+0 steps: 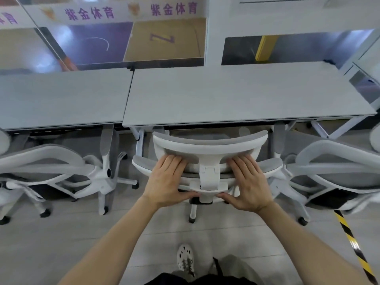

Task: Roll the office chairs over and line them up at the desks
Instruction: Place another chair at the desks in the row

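Observation:
A white-framed office chair with grey mesh stands right in front of me, its seat tucked under the right grey desk. My left hand lies flat on the left of its backrest, fingers straight, thumb stretched toward the centre bracket. My right hand mirrors it on the right side, fingers straight and thumb touching the bracket. A second chair sits at the left desk. A third chair stands at the far right.
Glass partitions with purple lettering rise behind the desks. A yellow-and-black striped floor tape runs along the right. My shoe is on the pale floor behind the middle chair.

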`<action>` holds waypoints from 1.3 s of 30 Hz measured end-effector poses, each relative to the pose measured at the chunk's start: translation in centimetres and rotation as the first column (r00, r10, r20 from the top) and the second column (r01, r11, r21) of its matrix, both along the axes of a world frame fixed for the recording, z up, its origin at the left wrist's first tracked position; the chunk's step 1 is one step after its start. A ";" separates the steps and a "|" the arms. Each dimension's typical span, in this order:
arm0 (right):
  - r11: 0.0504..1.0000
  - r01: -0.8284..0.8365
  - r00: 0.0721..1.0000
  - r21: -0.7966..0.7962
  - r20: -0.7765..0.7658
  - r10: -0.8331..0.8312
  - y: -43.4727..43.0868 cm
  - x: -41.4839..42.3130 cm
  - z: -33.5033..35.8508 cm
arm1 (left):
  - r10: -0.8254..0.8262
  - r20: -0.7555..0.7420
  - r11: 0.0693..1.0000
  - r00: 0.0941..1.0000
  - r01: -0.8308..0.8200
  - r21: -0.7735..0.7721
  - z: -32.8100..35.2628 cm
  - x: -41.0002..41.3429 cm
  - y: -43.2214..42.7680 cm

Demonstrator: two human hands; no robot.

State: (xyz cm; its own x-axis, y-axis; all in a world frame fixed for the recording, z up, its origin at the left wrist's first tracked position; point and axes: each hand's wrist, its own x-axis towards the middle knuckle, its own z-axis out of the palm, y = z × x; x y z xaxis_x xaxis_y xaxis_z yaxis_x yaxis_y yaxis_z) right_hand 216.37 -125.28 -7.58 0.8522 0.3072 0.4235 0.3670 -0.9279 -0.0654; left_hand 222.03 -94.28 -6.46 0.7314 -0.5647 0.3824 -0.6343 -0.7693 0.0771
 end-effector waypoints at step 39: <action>0.994 -0.087 0.996 0.061 -0.008 0.087 -0.3 3.8 0.0 | 0.061 0.057 0.998 0.997 -0.060 -0.008 -0.1 1.5 -0.2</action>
